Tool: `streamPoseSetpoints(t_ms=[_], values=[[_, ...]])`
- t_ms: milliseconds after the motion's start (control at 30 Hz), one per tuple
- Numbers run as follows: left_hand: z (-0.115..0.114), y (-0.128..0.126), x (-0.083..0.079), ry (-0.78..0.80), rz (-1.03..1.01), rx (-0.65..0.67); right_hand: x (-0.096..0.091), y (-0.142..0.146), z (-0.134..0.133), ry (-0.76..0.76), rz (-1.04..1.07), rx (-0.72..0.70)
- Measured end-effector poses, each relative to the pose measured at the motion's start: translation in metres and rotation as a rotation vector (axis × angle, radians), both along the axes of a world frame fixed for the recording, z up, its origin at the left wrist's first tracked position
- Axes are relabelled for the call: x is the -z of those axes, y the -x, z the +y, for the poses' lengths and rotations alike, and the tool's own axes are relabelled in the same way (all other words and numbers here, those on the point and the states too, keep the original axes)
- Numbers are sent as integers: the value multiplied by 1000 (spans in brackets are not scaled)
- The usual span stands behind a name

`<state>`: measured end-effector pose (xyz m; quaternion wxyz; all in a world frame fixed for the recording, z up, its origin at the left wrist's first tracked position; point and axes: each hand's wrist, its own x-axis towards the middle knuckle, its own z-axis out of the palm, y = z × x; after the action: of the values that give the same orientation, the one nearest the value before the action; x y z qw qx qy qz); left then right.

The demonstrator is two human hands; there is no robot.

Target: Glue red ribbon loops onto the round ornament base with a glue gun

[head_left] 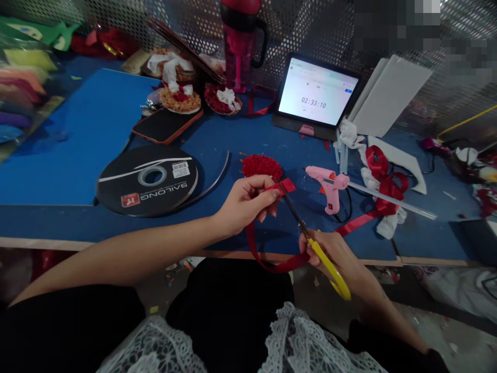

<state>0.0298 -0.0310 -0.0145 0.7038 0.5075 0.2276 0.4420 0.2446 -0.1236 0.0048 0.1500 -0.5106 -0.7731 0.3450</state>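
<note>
My left hand (248, 203) pinches a red satin ribbon (286, 186) near its folded end, above the front part of the table. From there the ribbon hangs in a loop toward my right hand (330, 254) and runs on to the right. That hand grips the yellow handles of a pair of scissors (325, 264), whose blades point up and left and meet the ribbon beside my left fingertips. Whether the blades are apart there is too small to tell. Just behind my left hand lies a fuzzy red piece (262, 166). A pink glue gun (330, 187) rests to the right.
A black ribbon spool (116, 181) lies left on the blue table (221, 228). Behind it are a phone (165, 127) and decorated round pieces (180, 98). A tumbler (238, 52) and a tablet (316, 93) stand at the back. Loose red ribbon (388, 181) coils at right.
</note>
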Motion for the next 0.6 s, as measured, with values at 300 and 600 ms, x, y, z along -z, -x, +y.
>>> streamPoseSetpoints(t_ms=[300,600], values=[[0,0,1,4,4,5,1,-1,0,29,30,27],[1,0,3,6,-4,17,3,-1,0,24,4,76]])
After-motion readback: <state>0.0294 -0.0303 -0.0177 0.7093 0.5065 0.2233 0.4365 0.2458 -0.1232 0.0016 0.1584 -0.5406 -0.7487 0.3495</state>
